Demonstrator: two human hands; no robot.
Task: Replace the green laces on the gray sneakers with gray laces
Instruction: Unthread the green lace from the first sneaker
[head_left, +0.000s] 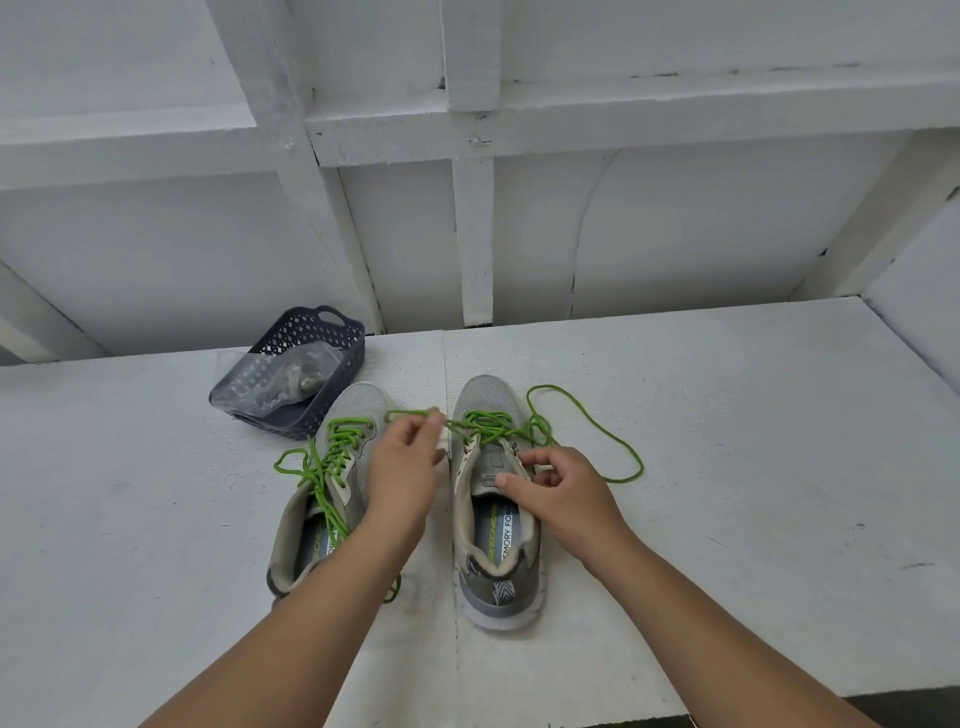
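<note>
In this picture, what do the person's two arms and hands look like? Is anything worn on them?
Both forearms are bare for as far as the picture shows them: no sleeves or cuffs are in view. The left hand and the right hand have no gloves. No watch, bracelet or band shows on either wrist, and I see no rings on the fingers that are visible. No markings show.

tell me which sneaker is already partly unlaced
The right sneaker: its green lace is out of the upper eyelets, and the left hand pinches it. The left sneaker is laced nearly to the top.
</note>
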